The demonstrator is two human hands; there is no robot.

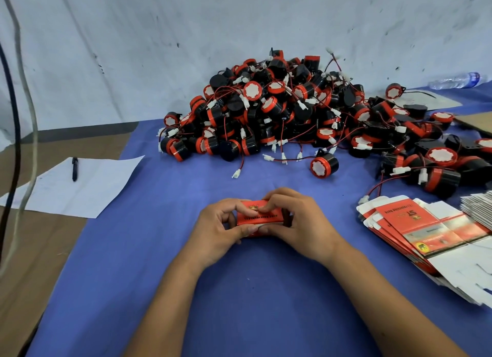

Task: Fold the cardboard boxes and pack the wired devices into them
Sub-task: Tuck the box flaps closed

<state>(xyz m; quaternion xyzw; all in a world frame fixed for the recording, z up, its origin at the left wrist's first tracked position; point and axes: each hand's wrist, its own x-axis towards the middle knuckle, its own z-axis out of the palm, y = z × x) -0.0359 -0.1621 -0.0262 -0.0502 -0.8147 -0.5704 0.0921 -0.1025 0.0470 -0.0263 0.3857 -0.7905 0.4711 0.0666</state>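
Note:
Both my hands hold a small red cardboard box (259, 216) just above the blue cloth in front of me. My left hand (219, 227) grips its left end, thumb along the front edge. My right hand (295, 221) grips the right end, fingers curled over the top. What is inside the box is hidden. A big heap of black-and-red round wired devices (292, 111) with white plugs lies behind. One device (323, 165) lies apart near the heap's front. A stack of flat unfolded red-and-white boxes (426, 234) sits at the right.
The blue cloth (239, 290) covers the table. White paper (77, 186) with a black pen (75, 169) lies at the left on brown cardboard. Cables (16, 117) hang at the far left. A plastic water bottle (458, 80) lies at the back right by the wall.

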